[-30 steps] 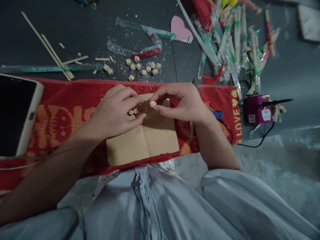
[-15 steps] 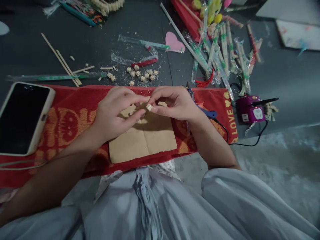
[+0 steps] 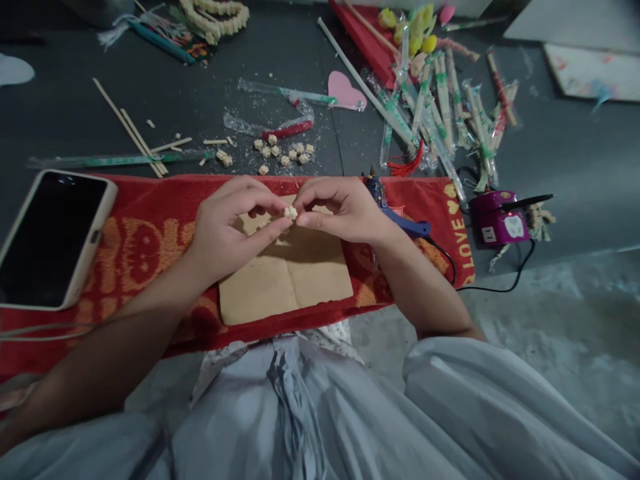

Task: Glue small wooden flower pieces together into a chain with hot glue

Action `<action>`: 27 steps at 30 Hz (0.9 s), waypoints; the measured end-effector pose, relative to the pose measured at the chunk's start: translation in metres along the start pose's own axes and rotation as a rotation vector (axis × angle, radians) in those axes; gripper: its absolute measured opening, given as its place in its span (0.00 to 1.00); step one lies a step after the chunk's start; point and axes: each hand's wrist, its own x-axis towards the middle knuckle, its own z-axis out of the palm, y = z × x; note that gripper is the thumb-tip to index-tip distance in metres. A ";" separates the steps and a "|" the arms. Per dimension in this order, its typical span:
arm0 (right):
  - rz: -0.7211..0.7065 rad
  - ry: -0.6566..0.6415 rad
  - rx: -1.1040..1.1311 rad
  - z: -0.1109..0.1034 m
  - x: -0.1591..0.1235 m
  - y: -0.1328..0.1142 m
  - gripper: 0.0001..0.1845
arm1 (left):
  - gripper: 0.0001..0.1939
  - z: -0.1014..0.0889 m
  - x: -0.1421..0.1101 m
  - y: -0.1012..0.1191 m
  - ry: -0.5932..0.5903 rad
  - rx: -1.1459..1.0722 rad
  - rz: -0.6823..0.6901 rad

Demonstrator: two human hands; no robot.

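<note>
The pale cluster [image 3: 290, 213] is pinched by the fingers of the left hand [image 3: 233, 223] and the right hand [image 3: 345, 208], over the brown sheet [image 3: 287, 287] (visibly creased). Loose pieces [image 3: 285, 161] are scattered at twelve o'clock on the bench [image 3: 185, 90]; the phone [image 3: 53, 240] is laid at nine, the purple box [image 3: 497, 217] at three.

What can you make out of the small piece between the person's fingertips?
The small knobbly piece is cream-coloured, with rounded bumps and shallow gaps around its edge; it looks like wood or something similar, though the view cannot settle that. The left hand pinches it between thumb and finger, and the right hand's fingertips are at its right side, whether gripping or not is unclear. It is held above the brown sheet, and its covered sides are hidden.
</note>
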 end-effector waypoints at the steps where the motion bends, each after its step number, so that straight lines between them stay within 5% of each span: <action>1: 0.010 0.017 -0.036 0.000 0.000 0.000 0.30 | 0.14 0.001 0.001 0.001 0.005 -0.022 -0.032; 11: -0.156 0.158 -0.262 0.005 -0.004 0.002 0.30 | 0.27 0.008 0.006 0.001 -0.032 -0.287 -0.327; 27: -0.365 0.190 -0.428 0.006 -0.005 -0.003 0.15 | 0.29 0.010 0.005 -0.007 -0.053 -0.502 -0.431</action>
